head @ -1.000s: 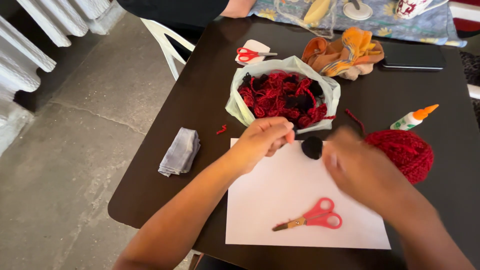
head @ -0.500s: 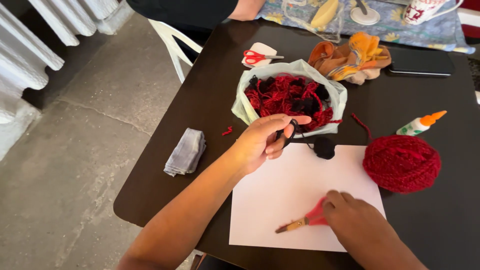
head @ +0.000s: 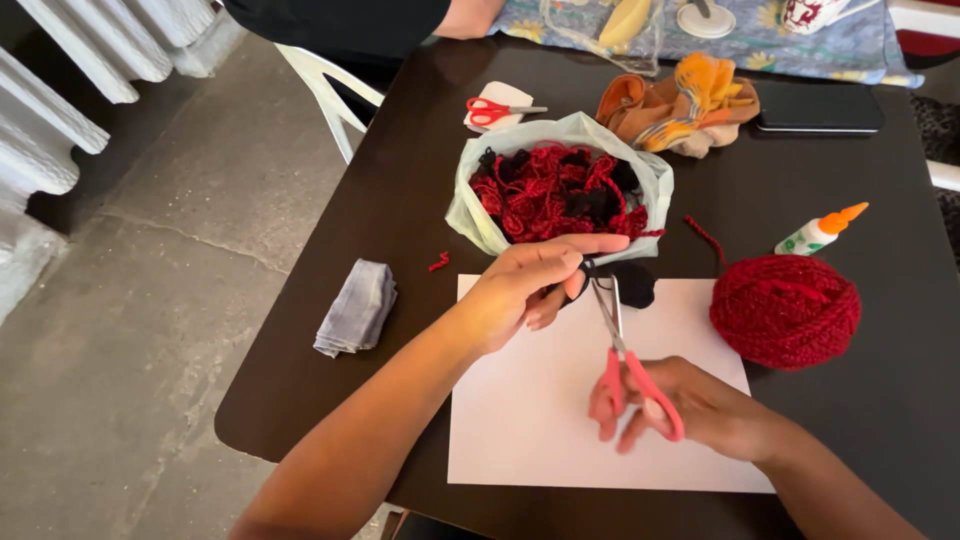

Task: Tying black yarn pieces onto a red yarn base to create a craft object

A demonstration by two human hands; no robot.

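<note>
Your left hand (head: 530, 285) is curled over the top edge of the white paper sheet (head: 560, 420), thumb and forefinger pinched shut on a small piece of black yarn (head: 632, 284). The dark tuft pokes out to the right of your fingertips (head: 600, 245) and rests on the paper just below the bag. Your right hand (head: 690, 405) sits lower on the sheet, towards the table's near edge, with its fingers through the pink handles of the red scissors (head: 625, 365). The handles are closed together in your grip, and the blades point up the sheet, their tips meeting the yarn right beside your left thumb; whether the blades are fully shut there you cannot tell.

Just beyond your left hand, near the middle of the dark table (head: 400, 200), stands a pale plastic bag (head: 470, 215) filled with red and black yarn scraps. A ball of red yarn (head: 785, 310) lies by the paper's right edge, with a glue bottle (head: 820, 232) behind it. A folded grey cloth (head: 355, 308) lies near the table's left edge. At the far edge sit a second pair of scissors (head: 495, 108), an orange cloth bundle (head: 685, 105) and a dark phone (head: 818, 110).
</note>
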